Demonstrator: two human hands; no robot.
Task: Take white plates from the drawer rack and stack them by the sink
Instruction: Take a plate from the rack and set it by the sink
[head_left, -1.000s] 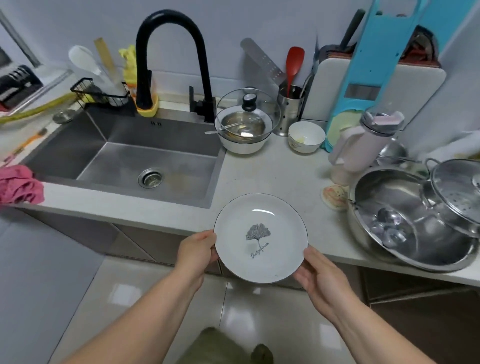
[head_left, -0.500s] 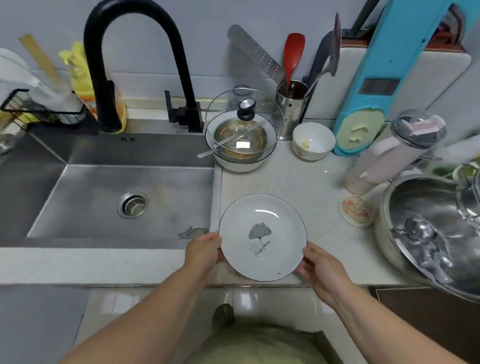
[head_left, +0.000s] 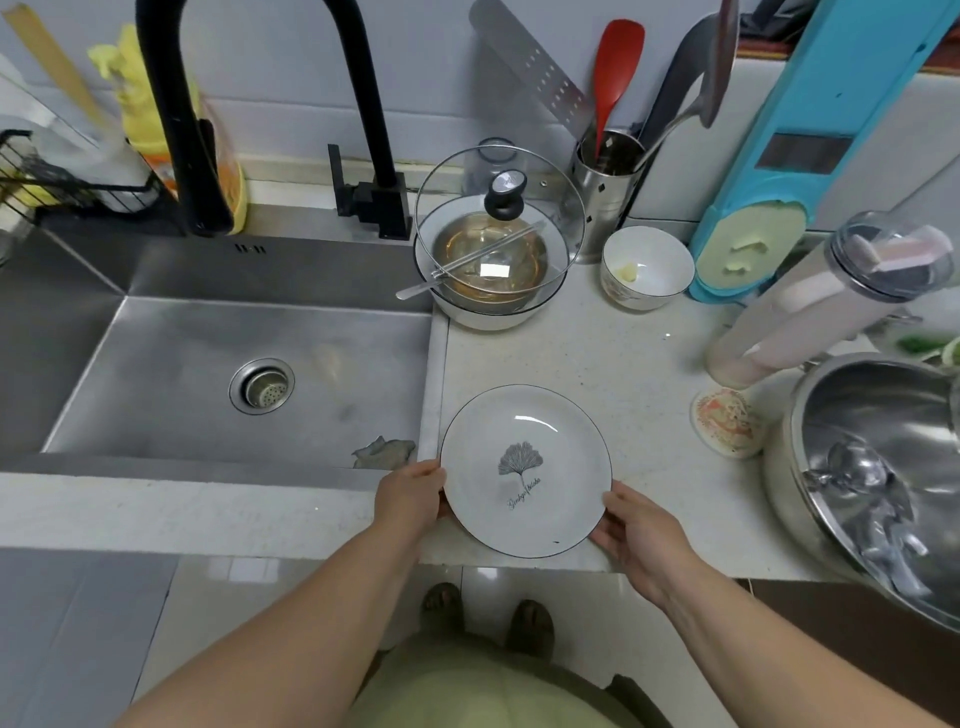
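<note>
Both hands grip one white plate (head_left: 524, 470) by its rim: the left hand (head_left: 410, 499) at the left edge, the right hand (head_left: 641, 535) at the lower right. The round plate faces up over the table (head_left: 597, 358) front edge, just right of the sink (head_left: 208, 364), its leaf stem toward the person.

We see a white plate (head_left: 524, 470) with thin dark rim and grey leaf print, black faucet (head_left: 176, 130), steel-grey sink (head_left: 171, 364), speckled off-white desk (head_left: 597, 353), red spatula (head_left: 615, 67), turquoise slicer (head_left: 810, 145), white bowl (head_left: 647, 267).
</note>
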